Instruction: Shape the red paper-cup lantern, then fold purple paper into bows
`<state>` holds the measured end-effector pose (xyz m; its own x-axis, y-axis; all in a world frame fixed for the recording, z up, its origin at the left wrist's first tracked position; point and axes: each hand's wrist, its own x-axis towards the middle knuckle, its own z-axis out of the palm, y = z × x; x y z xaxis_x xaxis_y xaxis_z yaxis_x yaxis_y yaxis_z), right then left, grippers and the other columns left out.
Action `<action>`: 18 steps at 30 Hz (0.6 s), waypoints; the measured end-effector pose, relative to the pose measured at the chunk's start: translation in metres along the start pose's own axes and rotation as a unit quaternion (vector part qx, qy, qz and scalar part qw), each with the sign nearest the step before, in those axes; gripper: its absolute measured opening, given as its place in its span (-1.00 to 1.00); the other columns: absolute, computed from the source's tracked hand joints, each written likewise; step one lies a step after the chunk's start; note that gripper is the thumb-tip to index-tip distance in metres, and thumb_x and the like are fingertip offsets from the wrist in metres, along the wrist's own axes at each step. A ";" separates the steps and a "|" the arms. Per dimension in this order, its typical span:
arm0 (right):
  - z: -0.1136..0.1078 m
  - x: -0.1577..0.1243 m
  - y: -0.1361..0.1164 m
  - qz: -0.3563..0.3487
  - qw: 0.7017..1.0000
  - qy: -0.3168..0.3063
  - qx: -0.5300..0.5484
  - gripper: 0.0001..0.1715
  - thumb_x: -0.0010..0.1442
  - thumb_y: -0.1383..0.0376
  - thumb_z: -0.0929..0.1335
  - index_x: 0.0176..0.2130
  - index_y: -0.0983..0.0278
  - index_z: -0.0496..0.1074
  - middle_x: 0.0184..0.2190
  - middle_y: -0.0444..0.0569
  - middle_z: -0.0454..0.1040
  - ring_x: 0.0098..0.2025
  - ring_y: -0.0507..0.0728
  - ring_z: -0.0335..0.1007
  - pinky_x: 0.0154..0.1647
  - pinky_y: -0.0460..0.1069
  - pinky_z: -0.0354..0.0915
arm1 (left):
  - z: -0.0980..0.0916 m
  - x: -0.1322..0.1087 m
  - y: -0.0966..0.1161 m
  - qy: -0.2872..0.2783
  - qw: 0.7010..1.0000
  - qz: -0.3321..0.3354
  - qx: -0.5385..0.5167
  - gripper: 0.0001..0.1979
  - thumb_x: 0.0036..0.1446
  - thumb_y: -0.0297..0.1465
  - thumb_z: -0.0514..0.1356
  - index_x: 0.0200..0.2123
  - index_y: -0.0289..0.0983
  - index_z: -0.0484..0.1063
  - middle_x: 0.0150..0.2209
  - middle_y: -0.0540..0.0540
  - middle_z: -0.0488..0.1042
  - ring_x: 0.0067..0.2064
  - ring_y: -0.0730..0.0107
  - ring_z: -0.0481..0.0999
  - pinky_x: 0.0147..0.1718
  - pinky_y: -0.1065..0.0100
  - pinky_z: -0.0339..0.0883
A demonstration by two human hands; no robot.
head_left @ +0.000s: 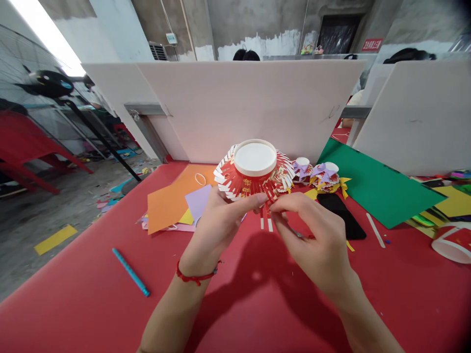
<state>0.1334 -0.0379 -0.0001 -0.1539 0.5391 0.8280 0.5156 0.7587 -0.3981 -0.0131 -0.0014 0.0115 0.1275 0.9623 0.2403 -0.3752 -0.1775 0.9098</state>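
Observation:
A red and white paper cup (255,157) is upside down, its white base facing up and its wall cut into many narrow strips that fan outward. My left hand (222,218) is closed on its near left side, the thumb lying over the strips and the other fingers hidden underneath. With thumb and forefinger, my right hand (312,228) pinches strips at the cup's front right edge. Two white strip ends hang below, between my hands. Just right of the cup stand smaller cut-cup pieces (326,174) with purple and yellow bows.
Orange paper (167,203) and purple paper (198,200) lie left on the red table (110,314), near a teal pen (131,272). At right are a black phone (342,215), green sheet (379,184), white stick (375,230) and another paper cup (454,245). A white partition (243,108) stands behind.

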 end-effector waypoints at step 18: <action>0.003 -0.001 0.000 -0.021 0.995 0.065 -0.075 -0.83 0.26 0.47 0.35 -0.31 0.23 0.47 -0.34 0.00 0.64 -0.25 0.14 0.60 -0.18 0.02 0.47 | 0.003 -0.005 0.002 0.084 0.965 0.137 0.206 -0.73 -0.18 -0.45 0.47 -0.36 -0.26 0.53 -0.38 -0.03 0.65 -0.18 0.13 0.66 -0.18 0.28 0.58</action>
<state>0.1307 -0.0371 -0.0020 -0.0723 0.4482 0.8910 0.6325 0.7113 -0.3065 -0.0122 -0.0067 0.0133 -0.0890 0.8818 0.4632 0.0276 -0.4627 0.8861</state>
